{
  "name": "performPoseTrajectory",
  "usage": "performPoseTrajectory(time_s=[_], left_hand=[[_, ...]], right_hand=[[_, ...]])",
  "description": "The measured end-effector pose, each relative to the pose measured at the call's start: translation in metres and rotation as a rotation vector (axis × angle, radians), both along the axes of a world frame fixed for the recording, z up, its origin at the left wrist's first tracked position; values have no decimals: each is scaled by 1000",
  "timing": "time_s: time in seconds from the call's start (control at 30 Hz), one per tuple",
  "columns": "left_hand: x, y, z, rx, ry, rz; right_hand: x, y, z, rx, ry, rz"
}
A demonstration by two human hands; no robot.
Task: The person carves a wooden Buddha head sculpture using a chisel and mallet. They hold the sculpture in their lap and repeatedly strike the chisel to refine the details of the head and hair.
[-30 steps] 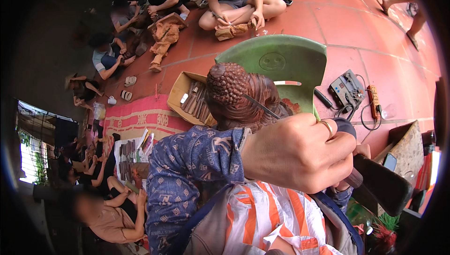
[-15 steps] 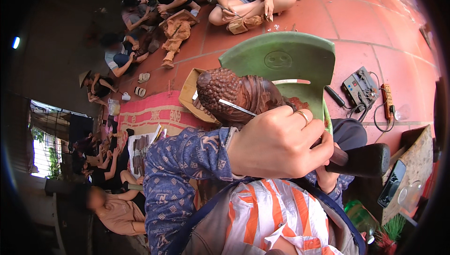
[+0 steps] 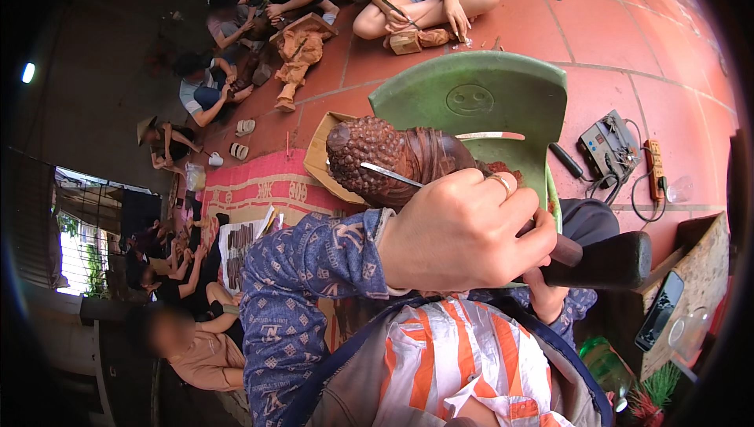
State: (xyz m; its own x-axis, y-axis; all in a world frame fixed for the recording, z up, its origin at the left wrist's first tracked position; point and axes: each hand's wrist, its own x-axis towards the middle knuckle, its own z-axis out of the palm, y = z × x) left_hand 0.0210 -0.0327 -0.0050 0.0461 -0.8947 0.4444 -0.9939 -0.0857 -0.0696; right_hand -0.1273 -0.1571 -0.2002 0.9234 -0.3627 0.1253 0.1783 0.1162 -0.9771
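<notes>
A dark brown carved wooden figure (image 3: 366, 158), its head covered in round curls, lies on a green plastic chair (image 3: 479, 81). My left hand (image 3: 463, 230), with a ring on one finger, is closed around a chisel. The chisel's thin metal blade (image 3: 390, 173) crosses beside the carved head, and its brown handle (image 3: 567, 249) sticks out past my fingers. Under that handle, my right hand (image 3: 545, 293) is partly hidden but looks closed around the narrow end of a black club-shaped mallet (image 3: 609, 260). The mallet's broad end is close to the chisel handle.
A cardboard box (image 3: 320, 161) stands behind the figure. On the right are a grey power unit (image 3: 611, 144), an orange power strip (image 3: 654, 169) and a phone (image 3: 658, 311) on a wooden box. Several people sit on the tiled floor around a red mat (image 3: 259, 186), some with carvings.
The view has shifted slightly. My hands stay nearly in place, with the mallet a little lower against the chisel handle. The person at the top has moved their hand and tool.
</notes>
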Motion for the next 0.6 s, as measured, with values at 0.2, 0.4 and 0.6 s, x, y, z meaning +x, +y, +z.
performPoseTrajectory(time_s=[0.2,0.4,0.6], left_hand=[[6,3,-2,71,-50,8],[7,5,-5,118,-88,19],[7,5,-4,119,-82,26]], right_hand=[[2,16,-6,339,43,-5],[16,31,13,433,63,17],[18,27,18,454,97,37]])
